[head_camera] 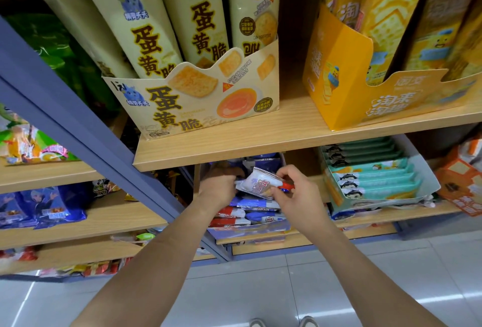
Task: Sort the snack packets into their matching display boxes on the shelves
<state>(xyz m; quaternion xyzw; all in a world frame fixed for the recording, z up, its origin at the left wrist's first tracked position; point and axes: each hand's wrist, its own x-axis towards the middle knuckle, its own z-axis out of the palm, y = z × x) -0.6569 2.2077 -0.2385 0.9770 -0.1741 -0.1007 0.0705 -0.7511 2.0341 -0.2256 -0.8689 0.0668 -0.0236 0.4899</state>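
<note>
Left hand (218, 186), right hand (293, 192), both curled.

Two hands, the left hand (219, 185) and the right hand (294, 192), hold one white packet (258, 183) between them, and two shoe tips (257, 322) show at the near edge. On the upper shelf (287, 128) stand two display boxes: one cream box (198, 107) on the left with four tall cream bags (146, 26), and one yellow box (336, 73) on the right with at least three tall yellow bags (391, 18). Lower right, one teal box (423, 170) carries four light teal packets (375, 178) in front.
</note>
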